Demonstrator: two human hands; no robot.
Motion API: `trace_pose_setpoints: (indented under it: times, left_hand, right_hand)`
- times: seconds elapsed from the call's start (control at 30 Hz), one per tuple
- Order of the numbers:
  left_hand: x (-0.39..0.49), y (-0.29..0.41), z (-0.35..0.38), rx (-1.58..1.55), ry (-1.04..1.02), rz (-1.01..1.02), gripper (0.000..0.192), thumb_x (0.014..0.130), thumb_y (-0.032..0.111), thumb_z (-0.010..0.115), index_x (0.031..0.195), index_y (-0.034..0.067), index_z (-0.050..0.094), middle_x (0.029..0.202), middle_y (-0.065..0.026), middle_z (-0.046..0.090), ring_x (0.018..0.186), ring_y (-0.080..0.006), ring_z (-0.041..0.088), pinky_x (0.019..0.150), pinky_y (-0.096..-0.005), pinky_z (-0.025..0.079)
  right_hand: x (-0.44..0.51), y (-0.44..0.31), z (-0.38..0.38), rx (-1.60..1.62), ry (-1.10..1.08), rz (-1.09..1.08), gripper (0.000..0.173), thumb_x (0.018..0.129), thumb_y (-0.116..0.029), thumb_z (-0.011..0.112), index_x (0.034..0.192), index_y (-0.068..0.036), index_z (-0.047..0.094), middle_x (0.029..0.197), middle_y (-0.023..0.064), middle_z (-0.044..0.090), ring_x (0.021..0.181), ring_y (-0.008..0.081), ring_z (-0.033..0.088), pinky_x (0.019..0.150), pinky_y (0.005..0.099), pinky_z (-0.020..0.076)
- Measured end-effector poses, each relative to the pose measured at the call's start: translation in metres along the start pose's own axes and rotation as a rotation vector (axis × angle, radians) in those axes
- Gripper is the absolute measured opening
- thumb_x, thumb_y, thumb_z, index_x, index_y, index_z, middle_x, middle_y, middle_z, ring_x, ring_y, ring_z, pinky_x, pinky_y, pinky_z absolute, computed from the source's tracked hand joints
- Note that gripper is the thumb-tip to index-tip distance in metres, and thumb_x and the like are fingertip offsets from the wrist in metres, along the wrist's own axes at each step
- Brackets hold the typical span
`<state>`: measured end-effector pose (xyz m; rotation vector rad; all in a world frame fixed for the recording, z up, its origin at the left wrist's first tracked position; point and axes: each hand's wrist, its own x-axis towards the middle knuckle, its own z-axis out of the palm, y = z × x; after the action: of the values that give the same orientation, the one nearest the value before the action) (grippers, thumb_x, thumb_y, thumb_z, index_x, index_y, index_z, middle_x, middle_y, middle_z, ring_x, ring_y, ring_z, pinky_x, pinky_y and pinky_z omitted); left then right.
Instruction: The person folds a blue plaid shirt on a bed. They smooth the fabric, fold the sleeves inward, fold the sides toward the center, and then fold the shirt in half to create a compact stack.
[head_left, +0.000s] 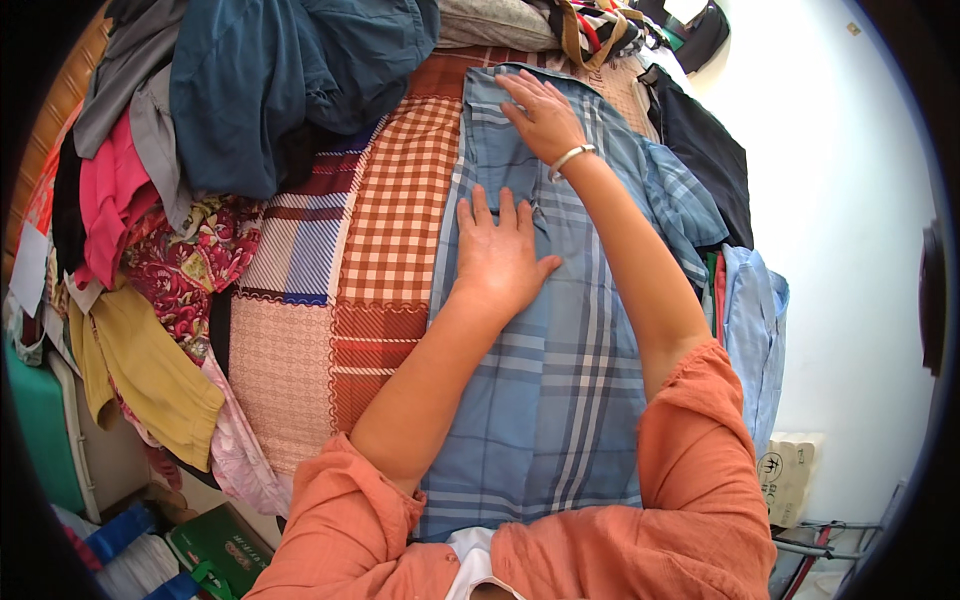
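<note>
A blue plaid shirt (585, 300) is spread lengthwise before me, its collar end at the far side. My left hand (496, 255) lies palm down on the middle of it, fingers apart. Farther up, near the collar end, my right hand (544, 116) is over the cloth with its fingers extended; whether the palm presses on the fabric I cannot tell. A pale bangle (571, 161) circles the right wrist. One short sleeve (686, 195) of the shirt reaches out to the right. Beneath the shirt is a patchwork-patterned bed cover (397, 225) in brown checks, plaid and pink.
Heaped clothes crowd the left, among them a dark teal garment (240, 90), a pink one (116, 195) and mustard trousers (154, 367). At right are a black garment (697, 150), a folded light-blue shirt (750, 330) and a white wall (847, 262). A green box (221, 551) stands lower left.
</note>
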<state>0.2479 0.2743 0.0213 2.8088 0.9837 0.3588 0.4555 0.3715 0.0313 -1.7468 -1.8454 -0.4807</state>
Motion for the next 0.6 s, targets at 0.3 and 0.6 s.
trace_pose_setpoints:
  times: [0.3, 0.6]
  left_hand:
    - [0.001, 0.000, -0.010, 0.059, 0.011, -0.012, 0.079, 0.092, 0.060, 0.058, 0.142, 0.000, 0.051, 0.152, -0.0238, 0.045, 0.149, -0.0438, 0.027, 0.123, -0.0573, 0.008]
    - [0.002, -0.002, 0.002, -0.011, 0.111, 0.026, 0.081, 0.090, 0.057, 0.063, 0.142, -0.003, 0.048, 0.146, -0.0275, 0.048, 0.144, -0.0383, 0.038, 0.119, -0.0550, 0.023]
  right_hand:
    - [0.014, -0.061, -0.002, -0.150, -0.230, 0.378, 0.039, 0.083, -0.051, 0.068, 0.095, -0.015, 0.077, 0.099, 0.0058, 0.074, 0.096, 0.0284, 0.070, 0.086, 0.0428, 0.0520]
    - [0.020, -0.062, 0.034, 0.010, -0.266, 0.472, 0.025, 0.089, -0.035, 0.063, 0.097, -0.015, 0.076, 0.096, 0.0138, 0.075, 0.094, 0.0341, 0.071, 0.083, 0.0458, 0.0560]
